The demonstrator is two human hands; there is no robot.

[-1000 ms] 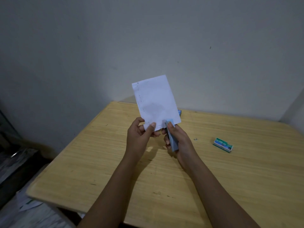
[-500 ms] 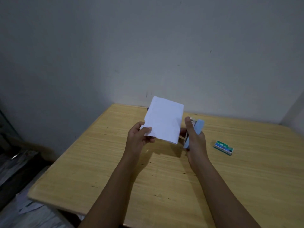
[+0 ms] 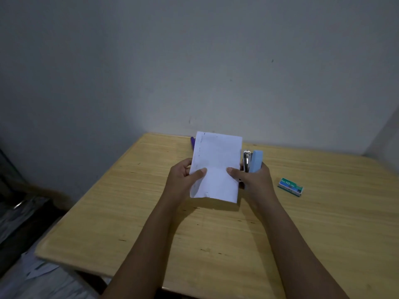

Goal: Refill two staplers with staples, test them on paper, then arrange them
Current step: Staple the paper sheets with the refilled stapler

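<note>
I hold a folded white paper (image 3: 217, 167) above the wooden table (image 3: 323, 223), with a row of staples down its left edge. My left hand (image 3: 183, 180) grips its left side, thumb on top. My right hand (image 3: 252, 182) holds the light blue stapler (image 3: 255, 161) upright in its fingers, metal jaw showing, while its thumb presses the paper's right edge. A purple stapler (image 3: 192, 142) peeks out behind the paper's top left corner, mostly hidden.
A green box of staples (image 3: 290, 186) lies on the table to the right of my right hand. The table stands in a corner against grey walls. Its left edge drops to a cluttered floor (image 3: 26, 244).
The paper has come down from upright to nearly flat and turned toward me. My right hand drew the blue stapler off the paper, then moved back so its thumb rests on the right edge.
</note>
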